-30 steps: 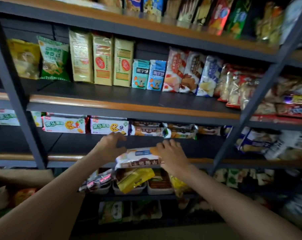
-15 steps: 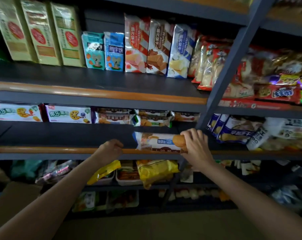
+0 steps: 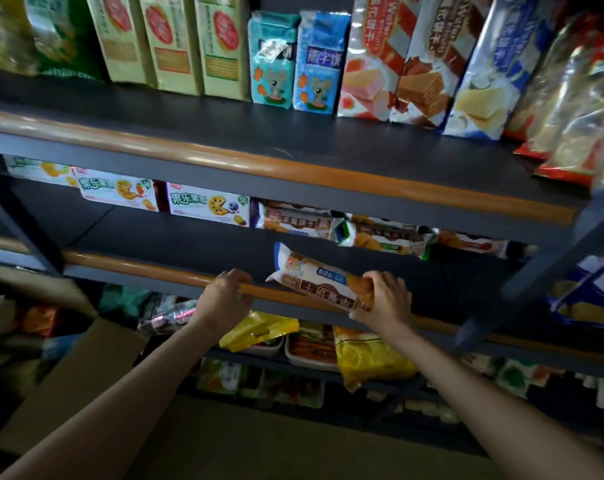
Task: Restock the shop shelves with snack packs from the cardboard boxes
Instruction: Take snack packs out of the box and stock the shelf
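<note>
A biscuit pack [image 3: 323, 284] is gripped at its 4 o'clock end by the right hand [image 3: 383, 301], tilted over the shelf [image 3: 176, 237] rail. The rail is touched by the left hand [image 3: 226, 301], fingers loosely curled, nothing held.

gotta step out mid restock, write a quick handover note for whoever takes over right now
Right hand grips one end of a biscuit pack, held tilted over the front edge of the middle shelf, not yet set down.
Left hand holds nothing; fingers rest on the shelf's orange rail.
Similar packs line the back of the shelf.
Left to do: place this pack, then fetch more from the cardboard box, lower left.
</note>
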The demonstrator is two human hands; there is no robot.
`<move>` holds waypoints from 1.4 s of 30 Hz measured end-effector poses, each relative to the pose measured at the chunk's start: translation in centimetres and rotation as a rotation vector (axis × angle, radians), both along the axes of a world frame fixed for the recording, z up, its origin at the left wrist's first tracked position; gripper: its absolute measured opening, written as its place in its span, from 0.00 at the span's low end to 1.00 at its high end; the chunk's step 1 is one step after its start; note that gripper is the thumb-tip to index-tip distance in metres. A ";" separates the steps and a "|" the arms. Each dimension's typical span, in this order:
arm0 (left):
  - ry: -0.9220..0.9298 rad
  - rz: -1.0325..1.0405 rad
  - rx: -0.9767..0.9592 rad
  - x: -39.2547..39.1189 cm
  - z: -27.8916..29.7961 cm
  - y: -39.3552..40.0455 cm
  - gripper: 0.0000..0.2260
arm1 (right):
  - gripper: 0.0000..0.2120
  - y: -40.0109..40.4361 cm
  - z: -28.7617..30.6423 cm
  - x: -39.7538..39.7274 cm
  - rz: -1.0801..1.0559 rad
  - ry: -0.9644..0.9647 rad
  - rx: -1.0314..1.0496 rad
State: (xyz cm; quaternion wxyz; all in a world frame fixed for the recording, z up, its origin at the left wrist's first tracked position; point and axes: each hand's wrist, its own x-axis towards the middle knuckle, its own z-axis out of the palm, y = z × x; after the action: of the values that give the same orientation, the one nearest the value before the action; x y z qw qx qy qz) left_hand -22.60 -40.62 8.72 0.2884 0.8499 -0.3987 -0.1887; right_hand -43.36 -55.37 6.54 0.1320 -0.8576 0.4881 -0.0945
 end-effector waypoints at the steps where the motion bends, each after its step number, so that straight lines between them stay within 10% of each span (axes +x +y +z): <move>1: -0.028 -0.027 -0.002 1.0 -0.6 -0.5 0.17 | 0.29 -0.4 -0.4 1.6 -0.013 -0.023 0.037; 12: -0.082 -0.047 -0.069 8.8 -7.1 -5.9 0.22 | 0.32 -5.2 -6.6 12.2 -0.017 -0.306 0.146; 28: -0.044 0.151 -0.194 9.9 -11.1 -10.4 0.17 | 0.31 -9.6 -9.1 10.7 0.099 -0.259 -0.335; 42: 0.129 -0.066 -0.315 4.7 -10.0 -15.6 0.14 | 0.33 -11.3 -8.0 5.2 0.136 -0.279 0.047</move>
State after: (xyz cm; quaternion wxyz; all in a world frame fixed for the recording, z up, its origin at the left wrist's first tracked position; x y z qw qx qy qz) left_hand -17.87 -56.17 -1.27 0.4366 0.7668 -0.4316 -0.1876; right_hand -38.21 -66.67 -1.48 0.2245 -0.8638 0.4080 -0.1921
